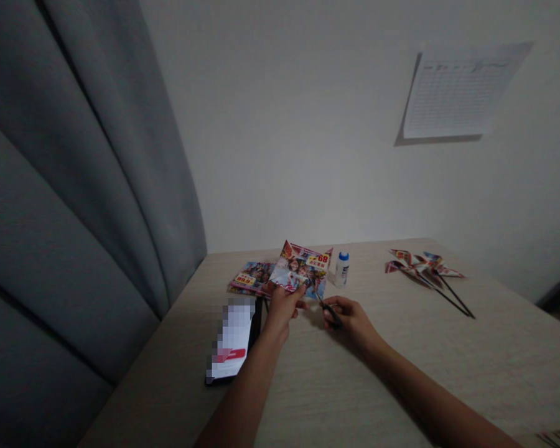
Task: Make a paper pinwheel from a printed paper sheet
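Note:
My left hand (287, 305) pinches the lower edge of a colourful printed paper sheet (301, 264), which is raised above the table. Black-handled scissors (332, 314) are in my right hand (350, 317), fingers closed round the handles. The blades point up and left and meet the paper's lower right part; whether they are parted is too small to tell. Behind and left of the sheet lie more printed papers (252, 278) of the same kind. A small white bottle with a blue cap (342, 269) stands upright just right of the sheet.
A phone or tablet (233, 342) with a lit, partly blurred screen lies left of my left forearm. Paper pinwheels on dark sticks (424, 267) rest on the table (317, 386) at the right. A grey curtain (98, 155) hangs at the left; a lined sheet (457, 96) is on the wall.

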A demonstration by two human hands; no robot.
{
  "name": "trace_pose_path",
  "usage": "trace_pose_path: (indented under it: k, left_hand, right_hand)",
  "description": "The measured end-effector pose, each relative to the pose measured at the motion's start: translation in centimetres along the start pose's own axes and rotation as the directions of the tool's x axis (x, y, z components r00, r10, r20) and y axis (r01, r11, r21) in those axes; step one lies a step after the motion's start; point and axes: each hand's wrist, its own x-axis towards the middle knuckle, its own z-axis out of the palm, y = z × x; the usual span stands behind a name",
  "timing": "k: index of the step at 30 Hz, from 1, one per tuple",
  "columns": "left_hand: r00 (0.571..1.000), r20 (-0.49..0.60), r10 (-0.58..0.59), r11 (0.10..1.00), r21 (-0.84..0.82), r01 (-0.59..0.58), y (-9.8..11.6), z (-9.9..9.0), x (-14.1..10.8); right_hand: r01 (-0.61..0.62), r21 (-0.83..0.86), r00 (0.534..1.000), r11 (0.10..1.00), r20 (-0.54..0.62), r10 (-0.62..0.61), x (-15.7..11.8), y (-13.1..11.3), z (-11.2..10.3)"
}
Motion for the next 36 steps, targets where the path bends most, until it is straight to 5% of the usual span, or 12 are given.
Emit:
trace_pose_path:
  k: [36]
  left_hand:
    - [0.998,0.051,-0.02,1.0,0.022,0.019,-0.15,-0.14,0.19]
  right_hand:
    - [-0.055,0.23,0.998,0.972,-0.015,0.06,0.34,0.84,-0.07]
